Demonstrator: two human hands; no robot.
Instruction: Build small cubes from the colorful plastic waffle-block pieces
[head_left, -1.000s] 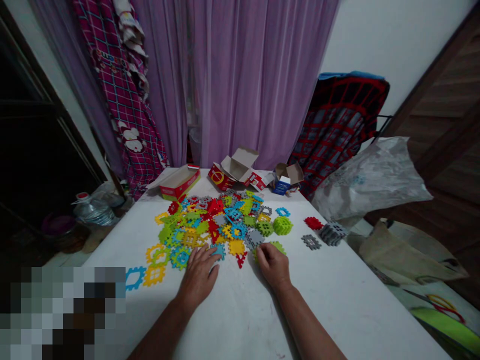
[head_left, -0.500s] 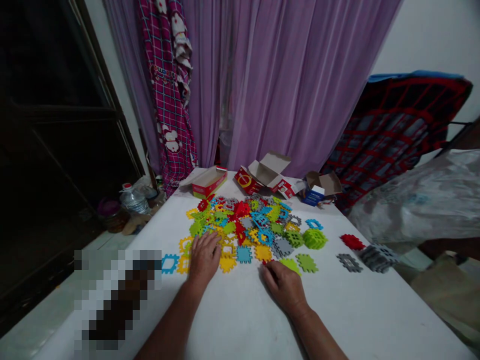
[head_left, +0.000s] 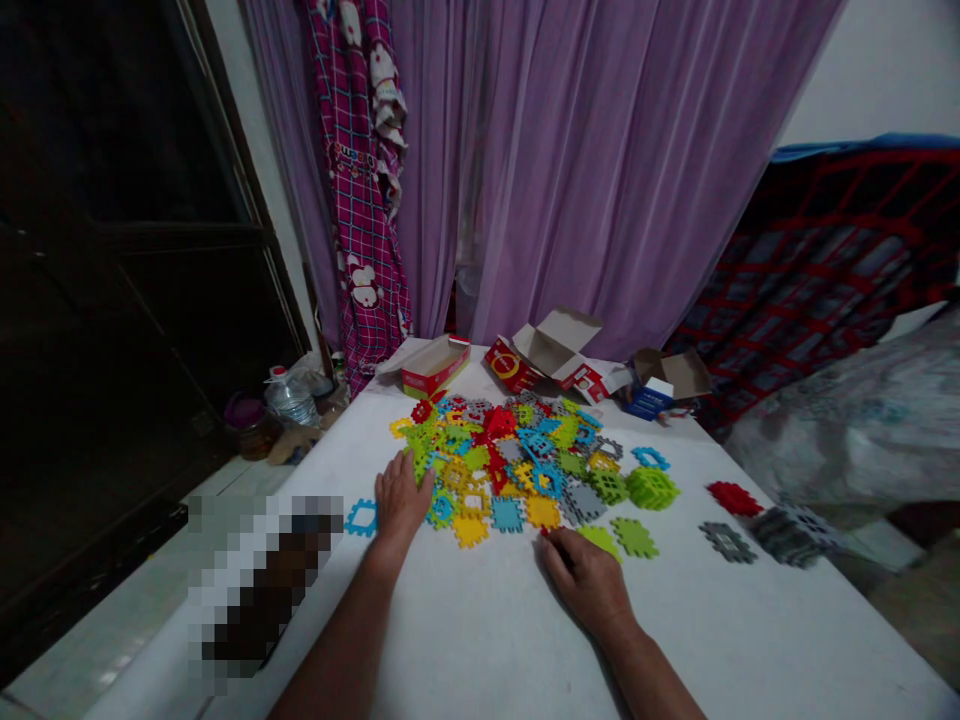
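Observation:
Palm down, my left hand (head_left: 403, 497) lies at the left edge of a heap of interlocking plastic building tiles, its fingers stretched forward beside the green tiles (head_left: 422, 440). A blue frame tile (head_left: 350, 520) lies to its left. My right hand (head_left: 587, 575) rests on the table with its fingers curled. A bit of a red tile (head_left: 545, 533) shows at its fingertips, mostly hidden by the hand. Just beyond that hand are a yellow tile (head_left: 543, 511) and a green tile (head_left: 600, 541). A light blue tile (head_left: 507, 515) lies flat between my hands.
Open cartons, a red-green one (head_left: 437, 376), a red one (head_left: 513, 366) and a blue one (head_left: 648, 400), stand at the table's far edge. On the right sit stacked grey tiles (head_left: 784, 537) and red tiles (head_left: 735, 498). A pixelated patch (head_left: 277, 585) covers something at left.
My left hand has shifted left and forward off the yellow tiles, uncovering some of them. My right hand stays nearly still on the table. The whole view has turned slightly left.

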